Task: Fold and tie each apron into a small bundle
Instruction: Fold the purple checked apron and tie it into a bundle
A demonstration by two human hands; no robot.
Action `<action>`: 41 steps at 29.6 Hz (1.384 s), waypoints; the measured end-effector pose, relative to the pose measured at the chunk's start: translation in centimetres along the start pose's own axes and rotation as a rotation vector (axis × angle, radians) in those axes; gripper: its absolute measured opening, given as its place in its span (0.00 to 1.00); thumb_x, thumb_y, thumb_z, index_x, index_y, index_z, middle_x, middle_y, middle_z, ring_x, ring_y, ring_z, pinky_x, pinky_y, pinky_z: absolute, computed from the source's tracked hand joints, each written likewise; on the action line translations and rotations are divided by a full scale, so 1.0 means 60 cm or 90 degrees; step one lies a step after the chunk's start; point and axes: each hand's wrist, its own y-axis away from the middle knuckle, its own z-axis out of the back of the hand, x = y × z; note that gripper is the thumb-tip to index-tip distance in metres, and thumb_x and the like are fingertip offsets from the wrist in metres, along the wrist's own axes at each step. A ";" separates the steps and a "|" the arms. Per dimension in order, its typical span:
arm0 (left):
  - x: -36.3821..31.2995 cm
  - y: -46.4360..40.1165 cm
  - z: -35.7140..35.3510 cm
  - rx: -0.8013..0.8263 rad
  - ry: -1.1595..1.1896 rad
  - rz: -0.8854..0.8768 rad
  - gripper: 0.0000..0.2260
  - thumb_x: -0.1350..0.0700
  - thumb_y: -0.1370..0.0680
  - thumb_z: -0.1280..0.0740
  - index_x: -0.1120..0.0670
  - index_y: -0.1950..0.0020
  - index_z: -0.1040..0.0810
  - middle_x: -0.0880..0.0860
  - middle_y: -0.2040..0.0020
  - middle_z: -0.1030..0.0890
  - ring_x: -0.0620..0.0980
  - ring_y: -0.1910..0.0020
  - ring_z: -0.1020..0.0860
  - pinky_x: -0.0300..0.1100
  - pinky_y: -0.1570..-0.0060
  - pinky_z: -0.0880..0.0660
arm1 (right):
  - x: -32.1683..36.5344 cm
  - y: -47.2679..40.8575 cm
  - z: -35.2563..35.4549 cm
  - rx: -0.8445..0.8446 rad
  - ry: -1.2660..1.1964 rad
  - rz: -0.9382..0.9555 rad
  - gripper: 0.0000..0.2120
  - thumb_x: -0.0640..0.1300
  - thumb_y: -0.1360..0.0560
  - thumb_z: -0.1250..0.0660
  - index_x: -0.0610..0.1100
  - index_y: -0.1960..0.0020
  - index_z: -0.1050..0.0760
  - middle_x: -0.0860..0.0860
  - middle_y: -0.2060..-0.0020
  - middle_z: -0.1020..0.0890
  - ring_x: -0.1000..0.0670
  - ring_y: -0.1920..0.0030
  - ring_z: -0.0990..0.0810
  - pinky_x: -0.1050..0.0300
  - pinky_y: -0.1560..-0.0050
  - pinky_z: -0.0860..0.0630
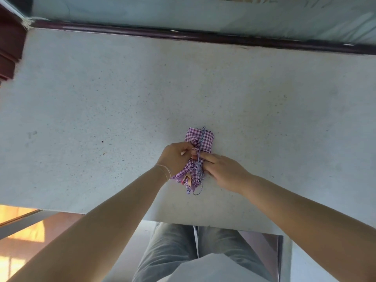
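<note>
- Grey trousers [173, 251] and a pale shirt front fill the bottom of the view, nearest to us, with both bare forearms reaching up and away toward the apron [200, 139].
- Apron sits on the speckled grey counter [101, 98], a little right of middle and closer to the near edge than to the dark rail [203, 37] along the far side.
- Left hand [176, 157] is curled in tight against the apron's left flank, fingertips pinched at the centre on the striped cord [201, 137], or so it looks from here.
- Right hand [222, 169] comes in from the apron's right, fingers mostly closed, forefinger pressing at the same crossing point; whether it grips cord or cloth, I cannot tell.
- Folding looks done: purple-and-white check cloth is rolled into a compact packet, cord running lengthwise over the top.
- Tying reads as in progress; no finished knot shows under the fingers, so cinching is likely what's left.
- Near end of the apron is looser, cloth flaring out, with a cord tail looping on the counter just below it.
- No other aprons in view.
</note>
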 end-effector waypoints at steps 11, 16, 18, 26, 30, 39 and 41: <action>0.010 0.006 -0.044 -0.176 -0.220 -0.210 0.11 0.50 0.23 0.38 0.48 0.51 0.16 0.45 0.56 0.16 0.50 0.58 0.21 0.44 0.50 0.38 | 0.025 0.029 -0.020 -0.218 -0.167 -0.326 0.09 0.37 0.24 0.33 0.40 0.44 0.23 0.49 0.60 0.19 0.49 0.63 0.21 0.56 0.66 0.25; 0.012 0.006 -0.076 -0.255 -0.219 -0.323 0.12 0.53 0.25 0.39 0.52 0.56 0.15 0.48 0.61 0.17 0.51 0.65 0.21 0.42 0.57 0.31 | 0.016 0.011 0.004 -0.214 -0.137 -0.295 0.09 0.35 0.24 0.35 0.39 0.46 0.21 0.45 0.58 0.18 0.45 0.60 0.20 0.51 0.61 0.22; 0.004 0.006 -0.084 -0.283 -0.176 -0.384 0.10 0.56 0.26 0.37 0.55 0.55 0.15 0.50 0.59 0.17 0.51 0.62 0.21 0.41 0.55 0.30 | 0.002 0.001 0.021 -0.147 -0.208 -0.330 0.07 0.37 0.23 0.38 0.40 0.50 0.22 0.47 0.59 0.19 0.46 0.60 0.22 0.54 0.60 0.27; -0.075 -0.002 -0.080 -0.170 0.199 0.063 0.06 0.57 0.24 0.31 0.50 0.50 0.15 0.46 0.56 0.16 0.45 0.54 0.19 0.38 0.46 0.24 | -0.039 -0.008 0.046 -0.115 -0.574 -0.392 0.16 0.33 0.23 0.39 0.44 0.39 0.22 0.50 0.49 0.17 0.50 0.49 0.19 0.59 0.47 0.23; -0.087 -0.023 -0.048 -0.092 0.210 0.123 0.05 0.58 0.25 0.29 0.53 0.51 0.16 0.50 0.58 0.16 0.47 0.59 0.20 0.40 0.52 0.22 | -0.024 -0.002 0.042 -0.131 -0.346 -0.280 0.17 0.35 0.22 0.40 0.43 0.35 0.33 0.47 0.57 0.18 0.46 0.64 0.21 0.55 0.69 0.28; -0.087 -0.024 -0.043 -0.007 0.232 0.109 0.10 0.67 0.25 0.35 0.53 0.57 0.18 0.51 0.62 0.18 0.46 0.63 0.20 0.34 0.59 0.22 | -0.035 -0.009 0.041 -0.232 -0.070 -0.093 0.16 0.39 0.25 0.38 0.43 0.37 0.25 0.47 0.56 0.20 0.50 0.56 0.27 0.54 0.55 0.26; -0.081 -0.022 -0.049 -0.023 0.393 0.129 0.09 0.66 0.25 0.32 0.53 0.57 0.17 0.52 0.61 0.17 0.47 0.61 0.19 0.39 0.55 0.21 | -0.040 -0.010 0.041 -0.212 -0.209 -0.186 0.14 0.41 0.20 0.44 0.43 0.36 0.29 0.45 0.52 0.22 0.46 0.53 0.25 0.48 0.53 0.24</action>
